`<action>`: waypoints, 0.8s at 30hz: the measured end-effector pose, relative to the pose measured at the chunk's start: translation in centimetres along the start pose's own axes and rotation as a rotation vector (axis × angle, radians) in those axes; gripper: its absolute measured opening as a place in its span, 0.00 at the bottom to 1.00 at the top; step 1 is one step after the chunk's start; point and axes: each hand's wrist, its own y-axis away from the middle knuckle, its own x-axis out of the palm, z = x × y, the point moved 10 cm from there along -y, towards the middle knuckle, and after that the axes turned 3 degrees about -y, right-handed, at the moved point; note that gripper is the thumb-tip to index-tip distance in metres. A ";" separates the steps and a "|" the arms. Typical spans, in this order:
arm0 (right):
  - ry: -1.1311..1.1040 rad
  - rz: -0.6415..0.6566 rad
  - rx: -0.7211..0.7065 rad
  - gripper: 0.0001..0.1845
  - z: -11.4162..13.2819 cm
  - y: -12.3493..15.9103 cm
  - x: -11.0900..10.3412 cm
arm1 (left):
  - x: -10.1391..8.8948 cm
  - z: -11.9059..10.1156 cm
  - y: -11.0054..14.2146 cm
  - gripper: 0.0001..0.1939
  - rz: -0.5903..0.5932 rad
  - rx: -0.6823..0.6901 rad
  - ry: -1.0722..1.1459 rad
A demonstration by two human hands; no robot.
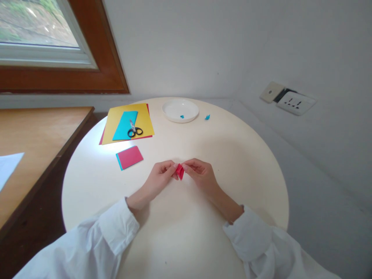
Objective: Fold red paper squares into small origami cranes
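A small folded piece of red paper is held between my two hands, just over the round table's middle. My left hand pinches its left side with thumb and fingers. On the other side, my right hand grips the upper right edge between thumb and forefinger. The paper has creased faces and narrows to a point at the bottom. Fingertips hide part of its upper edges. To the left of my left hand lies a small stack of red and blue paper.
Yellow paper over red sheets lies at the back left, topped by blue paper and black-handled scissors. A white plate holds a small blue scrap; a folded blue paper piece sits beside it. A wooden desk stands left.
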 end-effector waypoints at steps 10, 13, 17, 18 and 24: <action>0.016 -0.057 0.015 0.07 0.2 -0.1 -0.5 | -0.6 -0.6 0.3 0.06 -0.084 -0.006 0.208; 0.019 -0.071 0.010 0.07 0.2 -0.1 -0.7 | -1.1 -1.5 0.4 0.06 -0.119 0.049 0.110; 0.029 -0.076 0.001 0.08 0.3 0.0 -0.7 | -1.3 -1.9 0.3 0.07 -0.146 0.068 -0.019; 0.032 -0.077 0.000 0.08 0.2 0.0 -0.7 | -1.3 -1.8 0.3 0.08 -0.149 0.060 -0.025; 0.050 -0.054 -0.036 0.07 0.4 0.1 -0.4 | -1.8 -1.2 0.3 0.09 -0.199 0.025 -0.013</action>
